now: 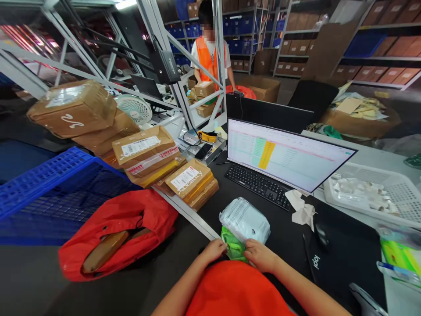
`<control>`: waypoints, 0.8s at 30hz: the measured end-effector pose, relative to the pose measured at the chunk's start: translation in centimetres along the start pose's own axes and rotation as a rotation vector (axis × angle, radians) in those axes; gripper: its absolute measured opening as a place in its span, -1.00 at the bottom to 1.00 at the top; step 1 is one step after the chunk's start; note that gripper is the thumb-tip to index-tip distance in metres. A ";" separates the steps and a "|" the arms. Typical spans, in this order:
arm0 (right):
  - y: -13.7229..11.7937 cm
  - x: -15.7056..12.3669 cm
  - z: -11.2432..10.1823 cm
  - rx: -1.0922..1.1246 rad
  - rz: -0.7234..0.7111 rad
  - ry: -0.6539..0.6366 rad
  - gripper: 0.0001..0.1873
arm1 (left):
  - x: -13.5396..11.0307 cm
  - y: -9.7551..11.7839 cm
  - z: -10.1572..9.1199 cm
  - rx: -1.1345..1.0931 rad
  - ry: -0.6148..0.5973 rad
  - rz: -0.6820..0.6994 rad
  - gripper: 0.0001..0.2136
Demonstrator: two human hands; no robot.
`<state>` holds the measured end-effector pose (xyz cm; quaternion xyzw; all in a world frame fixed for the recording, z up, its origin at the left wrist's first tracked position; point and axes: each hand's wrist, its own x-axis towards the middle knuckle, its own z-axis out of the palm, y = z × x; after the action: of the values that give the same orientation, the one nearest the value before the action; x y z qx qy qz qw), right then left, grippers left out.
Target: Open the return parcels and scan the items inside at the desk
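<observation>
At the desk's near edge, my left hand pinches the left side of a crumpled green plastic bag. My right hand is closed at the bag's right side, close under a white plastic mailer parcel. The parcel lies on the black desk mat, touching the green bag and partly covering it. What the green bag holds, if anything, is hidden.
Cardboard boxes are stacked to the left, beside a blue crate and an open red bag. A monitor, keyboard, mouse and white basket surround the mat. A person stands beyond.
</observation>
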<state>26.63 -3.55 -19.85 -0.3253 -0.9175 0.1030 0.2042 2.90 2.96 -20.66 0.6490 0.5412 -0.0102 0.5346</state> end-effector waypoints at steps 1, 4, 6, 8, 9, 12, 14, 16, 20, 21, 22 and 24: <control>-0.2 -0.6 0.0 0.015 0.023 0.016 -0.78 | -0.5 0.0 -0.5 0.030 0.056 -0.004 -0.75; -0.9 -3.0 -1.1 0.028 0.247 0.210 -0.69 | -1.8 1.0 -1.9 0.112 0.297 0.098 -0.77; -1.0 -5.8 -2.1 -0.050 0.616 0.362 -0.70 | -1.9 2.4 -2.4 0.152 0.457 0.274 -0.76; -0.8 -9.7 -2.7 -0.211 1.081 0.338 -0.69 | -1.0 3.9 -2.4 0.179 0.562 0.425 -0.77; -0.7 -11.9 -2.8 -0.294 1.288 0.254 -0.65 | -0.2 4.5 -2.2 0.190 0.581 0.458 -0.78; -0.5 -17.5 -2.1 -0.433 1.606 -0.018 -0.48 | 2.8 5.6 -1.0 0.257 0.509 0.459 -0.69; -0.5 -19.6 -1.3 -0.412 1.588 -0.041 -0.44 | 4.5 5.7 -0.1 0.278 0.404 0.435 -0.59; -0.5 -20.1 -0.7 -0.337 1.527 0.032 -0.47 | 5.6 5.5 0.7 0.251 0.359 0.409 -0.62; 0.2 -18.1 -0.5 -0.224 1.525 0.118 -0.51 | 5.7 5.2 1.7 0.197 0.420 0.414 -0.90; 0.5 -17.4 -0.8 -0.210 1.526 0.121 -0.50 | 5.6 5.2 1.9 0.194 0.433 0.422 -0.92; 0.9 -16.7 -1.2 -0.188 1.522 0.129 -0.50 | 5.4 5.3 2.1 0.190 0.446 0.429 -0.90; 2.0 -15.1 -2.5 -0.123 1.485 0.153 -0.51 | 5.1 5.3 2.4 0.174 0.472 0.439 -0.87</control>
<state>39.46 -11.51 -22.86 -0.8761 -0.4441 0.1395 0.1256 10.16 5.62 -21.15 0.7776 0.4946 0.2097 0.3267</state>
